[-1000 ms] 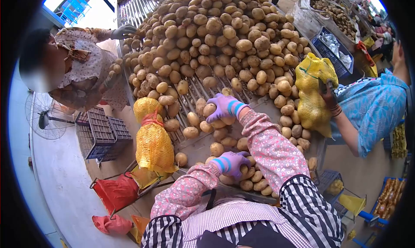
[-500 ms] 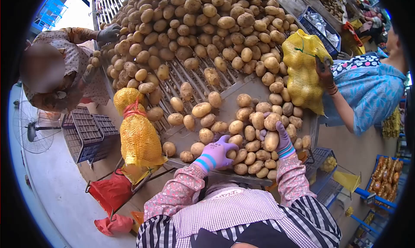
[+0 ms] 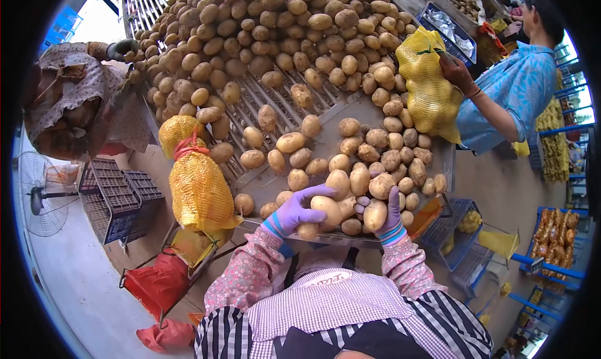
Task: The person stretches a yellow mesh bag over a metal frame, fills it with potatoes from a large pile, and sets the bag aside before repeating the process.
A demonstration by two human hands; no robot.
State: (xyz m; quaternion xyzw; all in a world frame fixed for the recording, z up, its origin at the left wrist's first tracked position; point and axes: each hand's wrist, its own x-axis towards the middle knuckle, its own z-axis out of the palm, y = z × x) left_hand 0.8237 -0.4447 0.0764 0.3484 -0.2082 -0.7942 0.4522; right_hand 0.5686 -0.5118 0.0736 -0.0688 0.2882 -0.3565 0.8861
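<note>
At the near edge of the metal sorting table, my left hand, in a purple glove, curls round a large pale potato and a smaller one below it. My right hand, gloved alike, wraps round a potato; its fingertips show between potatoes and another rests above against it. Several more potatoes are bunched between my two hands. A loose group of potatoes lies just beyond them. To the left stands a full yellow mesh bag tied with red string.
A large potato heap covers the slatted rack. On the right a person in blue grips another full mesh bag; on the left a person's gloved hand touches the heap. Crates and a fan stand at left.
Both my hands have drawn closer to the table's near edge, gathering potatoes between them. My left hand has gone from lying over potatoes to gripping some. The view has shifted slightly.
</note>
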